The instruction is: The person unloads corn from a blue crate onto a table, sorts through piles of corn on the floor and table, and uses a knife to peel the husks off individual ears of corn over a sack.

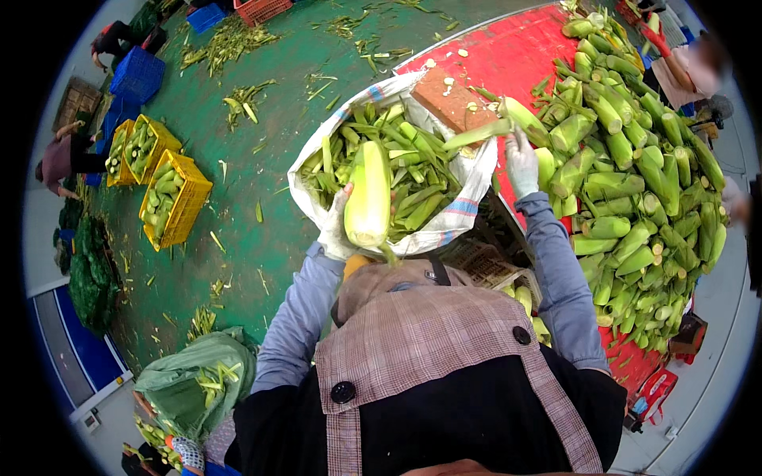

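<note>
My left hand, in a whitish glove, grips a partly husked ear of corn with pale green inner leaves. The ear stands over an open white woven sack heaped with stripped corn husks. To the right, my gloved right hand pinches a long husk leaf that stretches left across the sack's rim. Just beyond its fingertips lies another ear of corn, at the edge of the pile.
A large pile of unhusked corn covers much of the red table. A brick-red block rests at the sack's far rim. Yellow crates of corn and a green sack stand left. Another person is across the pile.
</note>
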The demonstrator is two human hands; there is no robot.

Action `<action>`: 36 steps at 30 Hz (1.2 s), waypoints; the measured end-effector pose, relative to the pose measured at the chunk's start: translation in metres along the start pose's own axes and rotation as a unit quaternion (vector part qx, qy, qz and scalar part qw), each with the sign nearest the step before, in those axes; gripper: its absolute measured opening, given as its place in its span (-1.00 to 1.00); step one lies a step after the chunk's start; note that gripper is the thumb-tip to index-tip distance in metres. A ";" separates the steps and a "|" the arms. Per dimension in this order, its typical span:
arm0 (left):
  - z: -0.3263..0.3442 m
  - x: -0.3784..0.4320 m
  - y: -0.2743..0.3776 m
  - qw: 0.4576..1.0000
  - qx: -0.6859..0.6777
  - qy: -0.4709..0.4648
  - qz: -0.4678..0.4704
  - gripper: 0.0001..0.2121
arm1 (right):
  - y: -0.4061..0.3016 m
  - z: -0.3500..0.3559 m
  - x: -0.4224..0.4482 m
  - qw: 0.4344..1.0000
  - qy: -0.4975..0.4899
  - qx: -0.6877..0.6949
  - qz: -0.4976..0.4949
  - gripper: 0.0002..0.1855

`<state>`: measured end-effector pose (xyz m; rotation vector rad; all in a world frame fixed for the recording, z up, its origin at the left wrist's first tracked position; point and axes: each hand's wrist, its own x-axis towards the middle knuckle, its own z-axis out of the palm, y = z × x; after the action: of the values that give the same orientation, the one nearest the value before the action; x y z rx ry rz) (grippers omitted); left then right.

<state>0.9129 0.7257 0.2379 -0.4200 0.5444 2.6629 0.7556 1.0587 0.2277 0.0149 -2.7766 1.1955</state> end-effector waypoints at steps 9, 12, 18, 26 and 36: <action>0.009 0.021 -0.014 0.992 -0.084 0.055 0.078 -0.39 | -0.137 0.041 -0.116 0.911 -0.379 0.089 -0.132 -0.31; 0.010 0.023 -0.017 0.993 -0.065 0.058 0.081 -0.40 | -0.128 0.046 -0.118 0.920 -0.344 0.103 -0.157 -0.32; 0.010 0.023 -0.020 0.995 -0.086 0.022 0.037 -0.44 | -0.127 0.035 -0.111 0.915 -0.315 0.029 -0.253 -0.33; 0.014 0.029 -0.034 0.988 -0.128 0.055 0.060 -0.42 | -0.121 0.059 -0.110 0.938 -0.179 0.146 -0.260 -0.43; 0.009 0.020 -0.001 1.000 -0.008 -0.005 0.007 -0.32 | -0.138 0.034 -0.095 0.920 -0.248 0.116 -0.280 -0.53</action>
<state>0.8937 0.7369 0.2380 -0.4078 0.5258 2.6833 0.8545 0.9355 0.2939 1.1967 -2.6555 1.4799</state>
